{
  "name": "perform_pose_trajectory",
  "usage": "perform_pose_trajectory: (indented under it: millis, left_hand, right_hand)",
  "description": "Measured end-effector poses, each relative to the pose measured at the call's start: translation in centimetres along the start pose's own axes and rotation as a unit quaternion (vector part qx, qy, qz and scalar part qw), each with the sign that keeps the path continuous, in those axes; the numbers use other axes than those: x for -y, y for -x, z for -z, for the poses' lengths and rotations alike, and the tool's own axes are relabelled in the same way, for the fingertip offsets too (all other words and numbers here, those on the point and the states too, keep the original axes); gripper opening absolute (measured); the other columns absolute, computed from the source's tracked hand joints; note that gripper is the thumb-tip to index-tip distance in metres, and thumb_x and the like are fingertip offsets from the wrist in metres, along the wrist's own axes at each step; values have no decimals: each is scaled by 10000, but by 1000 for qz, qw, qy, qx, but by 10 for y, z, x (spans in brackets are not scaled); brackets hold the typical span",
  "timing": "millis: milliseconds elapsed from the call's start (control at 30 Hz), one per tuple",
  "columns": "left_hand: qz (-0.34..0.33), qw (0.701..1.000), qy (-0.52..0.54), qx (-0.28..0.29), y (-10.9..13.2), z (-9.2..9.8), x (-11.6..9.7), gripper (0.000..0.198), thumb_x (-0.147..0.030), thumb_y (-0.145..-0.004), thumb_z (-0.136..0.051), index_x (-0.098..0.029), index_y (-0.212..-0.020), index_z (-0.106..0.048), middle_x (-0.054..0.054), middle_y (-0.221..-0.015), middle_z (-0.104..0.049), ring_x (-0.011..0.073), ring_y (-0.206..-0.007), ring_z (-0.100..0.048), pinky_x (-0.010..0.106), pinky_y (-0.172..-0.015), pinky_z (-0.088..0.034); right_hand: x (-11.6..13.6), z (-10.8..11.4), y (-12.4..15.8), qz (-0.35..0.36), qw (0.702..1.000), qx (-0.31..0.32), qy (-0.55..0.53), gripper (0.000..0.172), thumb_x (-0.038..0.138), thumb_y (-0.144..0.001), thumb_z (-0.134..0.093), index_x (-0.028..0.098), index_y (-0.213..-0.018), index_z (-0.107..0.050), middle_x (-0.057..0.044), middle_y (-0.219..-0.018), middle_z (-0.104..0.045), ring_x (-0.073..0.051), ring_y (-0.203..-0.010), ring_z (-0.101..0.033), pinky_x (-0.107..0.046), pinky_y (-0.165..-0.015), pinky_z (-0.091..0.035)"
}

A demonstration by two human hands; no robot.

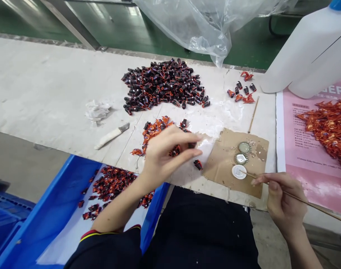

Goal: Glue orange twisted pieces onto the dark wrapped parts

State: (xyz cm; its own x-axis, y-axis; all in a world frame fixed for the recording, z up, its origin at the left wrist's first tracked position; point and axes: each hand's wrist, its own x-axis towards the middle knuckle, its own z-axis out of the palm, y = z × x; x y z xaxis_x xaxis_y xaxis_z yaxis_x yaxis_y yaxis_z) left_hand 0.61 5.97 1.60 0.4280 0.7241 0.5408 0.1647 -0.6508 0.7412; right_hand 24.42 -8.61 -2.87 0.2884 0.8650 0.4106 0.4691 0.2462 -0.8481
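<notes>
In my right hand (pixel 288 198) is a thin wooden stick (pixel 307 201), pinched between thumb and fingers. Its tip touches a small white disc (pixel 238 172) smeared with a pale paste. Two bottle caps (pixel 244 148) lie just behind the disc on a piece of brown cardboard (pixel 223 158). My left hand (pixel 170 149) hovers over small orange and black parts (pixel 156 127), its thumb and forefinger apart. A dark part shows between those fingertips, seemingly on the table behind them. One loose black and orange part (pixel 198 164) lies by the cardboard's left edge.
A large heap of black parts (pixel 164 84) sits at the back. White jugs (pixel 307 48) and orange pieces (pixel 329 130) on a pink sheet stand right. A knife (pixel 112 136), crumpled paper (pixel 98 111) and another stick (pixel 253 115) lie around. A blue bin (pixel 61 186) is below left.
</notes>
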Motion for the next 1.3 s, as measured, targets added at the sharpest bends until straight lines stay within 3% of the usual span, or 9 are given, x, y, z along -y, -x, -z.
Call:
perform_pose_trajectory:
  millis: [167, 333, 467, 700, 967, 1300]
  left_hand:
    - [138, 975, 150, 88, 25, -35, -16, 300, -251, -858, -710, -220, -1153, -668, 33, -839, -645, 142, -739, -603, 270, -680, -518]
    - [158, 969, 163, 92, 38, -59, -20, 299, -225, -858, -704, -236, -1154, -667, 22, -845, -635, 139, -751, -594, 260, -707, -513]
    - [157, 972, 138, 104, 43, -68, -19, 304, -244, -841, -722, -223, -1138, -664, 15, -804, -631, 137, -700, -595, 251, -671, -516]
    - [175, 963, 126, 159, 44, -71, -19, 230, -212, -849, -704, -194, -1071, -644, 37, -904, -662, 122, -686, -609, 233, -652, -524]
    - [184, 957, 100, 201, 42, -69, -24, 229, -179, -873, -666, -198, -1095, -614, 33, -926, -634, 122, -707, -615, 235, -677, -546]
    - [168, 961, 98, 198, 42, -68, -25, 241, -159, -877, -658, -185, -1112, -611, 37, -934, -628, 117, -709, -619, 224, -688, -549]
  right_hand:
    - [12, -6, -3, -107, 978, -144, -111, 72, 258, -929, -570, 221, -910, -628, 22, -713, -670, -131, -625, -659, -292, -607, -544]
    - [17, -13, -11, -188, 932, -201, -234, 59, 256, -916, -594, 231, -894, -641, 38, -699, -607, -102, -591, -591, -247, -546, -495]
    - [16, -14, -11, -201, 925, -213, -243, 75, 252, -930, -570, 241, -898, -637, 33, -711, -578, -106, -600, -560, -252, -547, -476]
    - [21, -21, -11, -196, 918, -230, -258, 84, 255, -931, -558, 233, -881, -622, 37, -685, -558, -95, -591, -531, -230, -541, -437]
    - [26, -35, -8, -162, 941, -151, -254, 97, 280, -948, -535, 260, -911, -622, 38, -656, -600, -116, -535, -579, -266, -523, -462]
    - [23, -39, -5, -156, 947, -151, -237, 77, 285, -944, -553, 261, -924, -624, 37, -665, -620, -120, -552, -588, -268, -515, -449]
